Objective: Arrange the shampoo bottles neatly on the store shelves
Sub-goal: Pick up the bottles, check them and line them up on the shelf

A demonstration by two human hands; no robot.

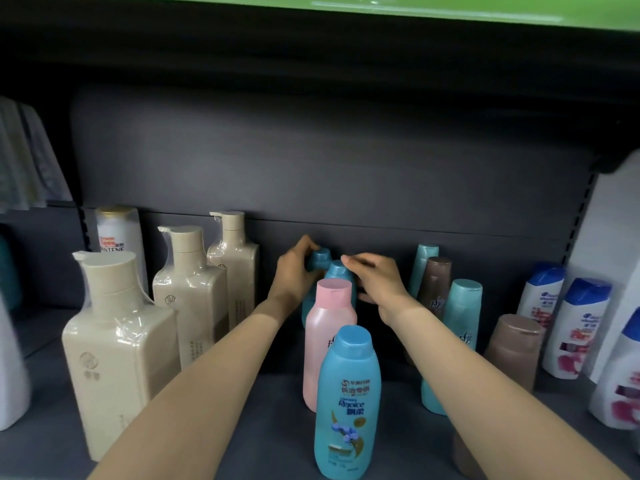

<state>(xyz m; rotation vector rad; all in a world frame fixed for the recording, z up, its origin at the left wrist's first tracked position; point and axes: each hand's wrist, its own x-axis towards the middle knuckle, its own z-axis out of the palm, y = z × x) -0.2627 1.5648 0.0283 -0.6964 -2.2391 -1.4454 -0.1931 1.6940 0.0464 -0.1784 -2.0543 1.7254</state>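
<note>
Nearest to us stood a blue Rejoice bottle (348, 403), upright at the front of the dark grey shelf (256, 427), with a pink bottle (327, 336) just behind it. To our left, three beige pump bottles (119, 344) wrapped in clear film ran back in a row toward the shelf's rear panel, and a white Pantene bottle (117, 237) stood at the back beside them. To our right we saw a teal bottle (462, 315) partly hidden by our right forearm, a brown bottle (516, 348) beside it, and further right a row of white bottles with blue caps (576, 327).

Both our arms reached past the pink bottle to the middle of the shelf. Our left hand (294, 271) curled its grip around the rearmost blue bottle (320, 258) near the cap. Our right hand (375, 278) lay against the side of a second blue bottle (337, 271) just in front of it, fingers bent over the cap, though we could not tell whether that grip was truly closed on it.

Behind stood another brown bottle (436, 282) and a teal one (424, 263) close to the dark back panel (311, 168). A perforated upright (581, 216) edged the bay on the right, and a green strip (415, 8) ran above the upper shelf.
</note>
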